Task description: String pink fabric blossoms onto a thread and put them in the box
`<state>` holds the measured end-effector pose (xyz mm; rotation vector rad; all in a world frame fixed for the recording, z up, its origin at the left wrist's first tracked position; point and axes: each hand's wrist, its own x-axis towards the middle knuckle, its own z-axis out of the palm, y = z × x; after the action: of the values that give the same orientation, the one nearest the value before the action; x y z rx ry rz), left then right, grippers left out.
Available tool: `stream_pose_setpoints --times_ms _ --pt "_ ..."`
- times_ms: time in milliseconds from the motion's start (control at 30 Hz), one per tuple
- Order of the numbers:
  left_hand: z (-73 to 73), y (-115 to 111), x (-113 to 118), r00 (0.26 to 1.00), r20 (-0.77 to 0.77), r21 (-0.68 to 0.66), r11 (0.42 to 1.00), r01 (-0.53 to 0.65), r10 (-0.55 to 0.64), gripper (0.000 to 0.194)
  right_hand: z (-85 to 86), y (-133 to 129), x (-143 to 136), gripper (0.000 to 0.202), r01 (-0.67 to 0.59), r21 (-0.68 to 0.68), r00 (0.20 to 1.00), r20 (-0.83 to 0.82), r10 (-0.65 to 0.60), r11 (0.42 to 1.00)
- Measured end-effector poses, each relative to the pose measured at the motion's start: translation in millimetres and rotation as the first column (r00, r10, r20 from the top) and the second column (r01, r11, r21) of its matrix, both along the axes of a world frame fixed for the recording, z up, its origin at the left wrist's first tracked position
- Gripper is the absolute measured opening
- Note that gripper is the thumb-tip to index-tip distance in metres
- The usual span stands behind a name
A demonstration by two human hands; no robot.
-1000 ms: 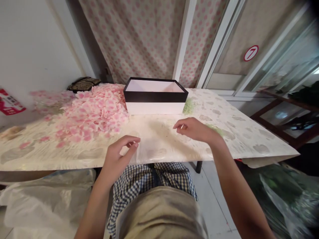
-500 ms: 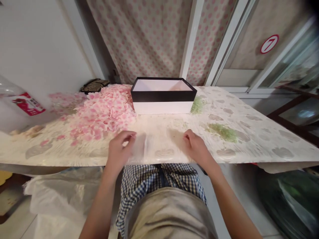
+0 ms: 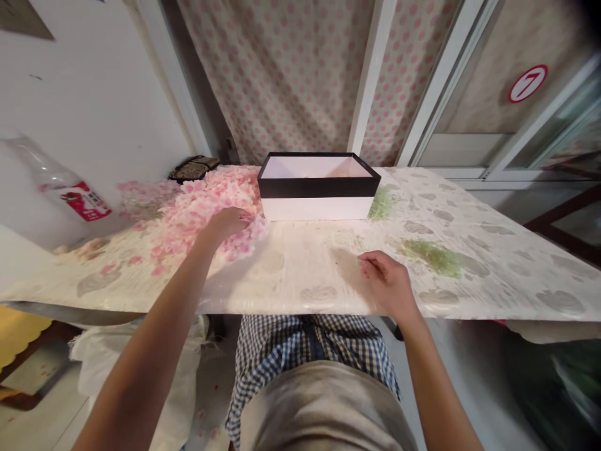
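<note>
My left hand (image 3: pixel 230 222) is over the right part of a heap of pink petals (image 3: pixel 192 207). Its fingers are blurred against the pink, so their grip cannot be made out. My right hand (image 3: pixel 385 272) hovers above the cloth near the front edge, fingers curled and thumb close to them; nothing can be made out between them. Beyond both hands stands an open box (image 3: pixel 319 208), white with a black rim band, right beside the petals. Its inside is mostly hidden by the front wall.
Green shreds (image 3: pixel 434 257) lie right of my right hand, with more green (image 3: pixel 381 203) against the box's right side. A clear bottle with a red label (image 3: pixel 87 200) is at the far left. A dark patterned item (image 3: pixel 193 168) sits behind the petals.
My left hand has moved forward from the front of the table onto the petals. My right hand has turned slightly and stays near the front edge. The view has shifted a little.
</note>
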<state>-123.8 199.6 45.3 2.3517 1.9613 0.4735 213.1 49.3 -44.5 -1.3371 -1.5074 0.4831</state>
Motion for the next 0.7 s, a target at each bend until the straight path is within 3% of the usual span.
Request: stream_pose_setpoints --times_ms 133,233,500,700 --pt "-12.1 -16 6 0.995 -0.001 -0.041 0.994 0.104 -0.104 0.021 1.5 0 0 0.016 -0.026 -0.013 0.998 -0.052 0.026 1.000" --pt "-17.5 -33 17 0.992 0.030 -0.020 0.992 0.124 -0.123 0.018 4.2 -1 -1 0.015 -0.032 -0.015 0.996 -0.080 0.031 0.999" --pt "-36.0 -72 59 0.979 0.122 0.068 0.986 0.155 -0.162 0.033 6.8 -2 -1 0.013 -0.037 -0.031 0.992 -0.121 0.033 0.999" --pt "-39.9 -99 76 0.939 0.223 0.113 0.964 0.241 -0.261 0.033 5.9 -2 0 0.014 -0.044 -0.029 0.991 -0.125 0.040 0.999"
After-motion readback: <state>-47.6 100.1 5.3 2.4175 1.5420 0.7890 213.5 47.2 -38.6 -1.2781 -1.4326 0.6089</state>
